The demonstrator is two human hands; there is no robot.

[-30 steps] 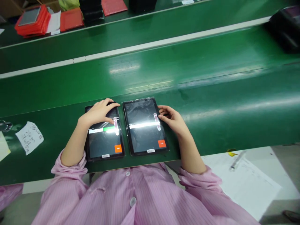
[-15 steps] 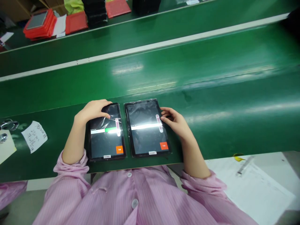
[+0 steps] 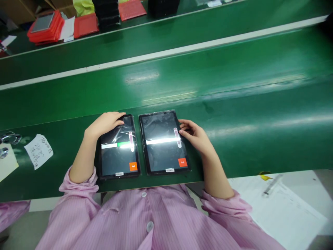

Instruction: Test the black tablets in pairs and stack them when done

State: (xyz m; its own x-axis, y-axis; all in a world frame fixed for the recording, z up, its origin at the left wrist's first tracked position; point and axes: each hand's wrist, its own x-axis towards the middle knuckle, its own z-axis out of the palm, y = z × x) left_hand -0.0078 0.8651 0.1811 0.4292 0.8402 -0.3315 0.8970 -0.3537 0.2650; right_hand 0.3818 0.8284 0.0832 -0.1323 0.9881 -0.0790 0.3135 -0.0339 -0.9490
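Note:
Two tablets lie side by side on the green bench, both lit and covered in clear film. Across the upper left of the left tablet (image 3: 117, 156) rests my left hand (image 3: 105, 124), its fingers stretched toward the top edge and the thumb over the glass. My right hand (image 3: 191, 134) lies at the right edge of the right tablet (image 3: 161, 156), fingers loosely bent and apart, thumb at the edge. Each screen shows a volume slider and an orange-red "Fail" box; the left one also has a green bar.
A handwritten paper note (image 3: 39, 151) lies at the left beside a metal ring (image 3: 10, 138). On the far shelf are stacked red sleeves (image 3: 47, 27) and a black stack (image 3: 106, 14). Paper sheets (image 3: 291, 208) and a pen (image 3: 272, 185) lie at lower right.
My left thumb has moved up the glass, closer to the other fingers. My right hand and both tablets stay in place; the view has shifted slightly.

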